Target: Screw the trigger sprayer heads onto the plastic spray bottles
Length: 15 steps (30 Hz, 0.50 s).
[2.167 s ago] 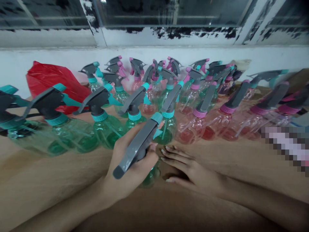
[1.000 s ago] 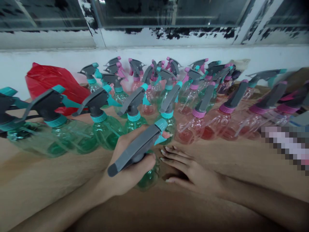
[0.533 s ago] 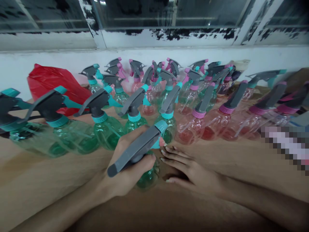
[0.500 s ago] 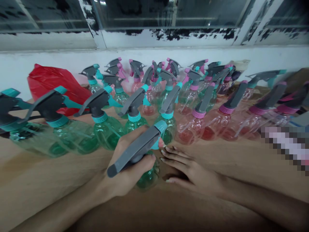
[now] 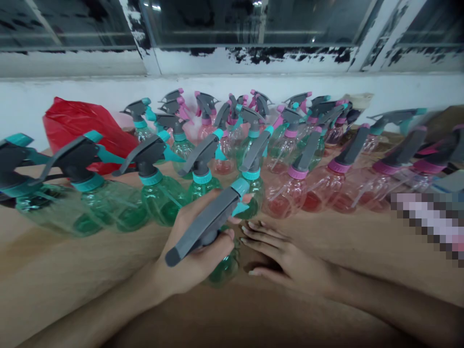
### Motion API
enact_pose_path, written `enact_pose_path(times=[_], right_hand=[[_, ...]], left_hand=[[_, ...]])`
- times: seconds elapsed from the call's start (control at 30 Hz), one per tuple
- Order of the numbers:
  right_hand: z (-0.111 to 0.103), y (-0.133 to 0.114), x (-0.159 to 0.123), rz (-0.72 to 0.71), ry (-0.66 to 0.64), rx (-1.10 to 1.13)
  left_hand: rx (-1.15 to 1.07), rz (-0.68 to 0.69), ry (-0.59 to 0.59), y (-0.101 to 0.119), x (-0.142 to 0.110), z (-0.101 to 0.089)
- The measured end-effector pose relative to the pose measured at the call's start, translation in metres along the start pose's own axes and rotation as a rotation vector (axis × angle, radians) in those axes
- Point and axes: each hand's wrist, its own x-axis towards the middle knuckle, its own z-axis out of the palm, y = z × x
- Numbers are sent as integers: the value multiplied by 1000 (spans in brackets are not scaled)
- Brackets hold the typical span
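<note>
My left hand (image 5: 197, 246) is wrapped around the neck of a green spray bottle (image 5: 224, 266) standing on the table. Its grey head with a teal nozzle (image 5: 212, 220) points away and to the right, and a fingertip shows by the teal trigger. The hand hides the bottle's collar. Just right of that bottle, my right hand (image 5: 279, 249) lies on the tabletop, fingers stretched out and holding nothing. Beyond both hands runs a row of spray bottles: green ones with teal collars (image 5: 163, 198) to the left, pink ones with magenta collars (image 5: 286, 195) to the right.
More green and pink spray bottles crowd behind the front row. A red plastic bag (image 5: 83, 125) sits at the back left. The white wall (image 5: 90, 87) and windows (image 5: 217, 24) close off the far side of the wooden table (image 5: 119, 261). At right, a patch is pixelated.
A fingertip of my left hand has moved up and out past the trigger, whose teal lever now sits further forward. My right hand stays in place.
</note>
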Motion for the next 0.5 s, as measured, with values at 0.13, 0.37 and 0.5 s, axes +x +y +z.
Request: enact_pose_path(times=[0.13, 0.37, 0.5], right_hand=[[-1, 0, 1, 0, -11, -5], [-2, -2, 0, 1, 6, 16], [-1, -1, 0, -3, 16, 30]], left_hand=[[-16, 3, 27, 0, 0, 1], [14, 33, 44, -2, 2, 2], [36, 34, 42, -3, 2, 3]])
